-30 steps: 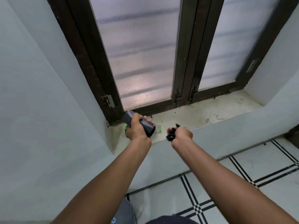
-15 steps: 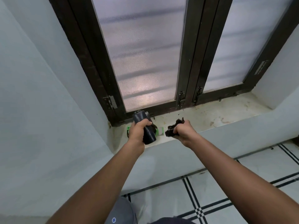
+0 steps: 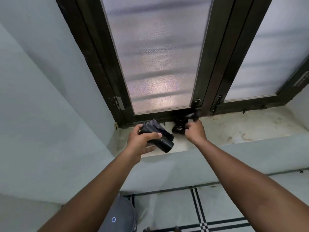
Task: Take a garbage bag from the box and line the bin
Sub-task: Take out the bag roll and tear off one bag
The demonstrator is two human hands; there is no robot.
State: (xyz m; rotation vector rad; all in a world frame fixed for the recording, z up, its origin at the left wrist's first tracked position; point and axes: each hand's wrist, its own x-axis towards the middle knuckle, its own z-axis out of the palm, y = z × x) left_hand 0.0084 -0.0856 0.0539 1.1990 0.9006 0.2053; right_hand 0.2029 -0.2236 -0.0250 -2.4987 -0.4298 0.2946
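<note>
My left hand (image 3: 142, 141) clamped round a dark bag roll (image 3: 160, 138), my right hand (image 3: 194, 131) just beside it, pinching a crumpled black bag (image 3: 179, 126).

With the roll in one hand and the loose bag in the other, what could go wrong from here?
1. The left hand holds the bag roll by one end only; it may slip or unroll.
2. The right hand pinches a crumpled black bag over the stained sill, which may dirty it.
</note>
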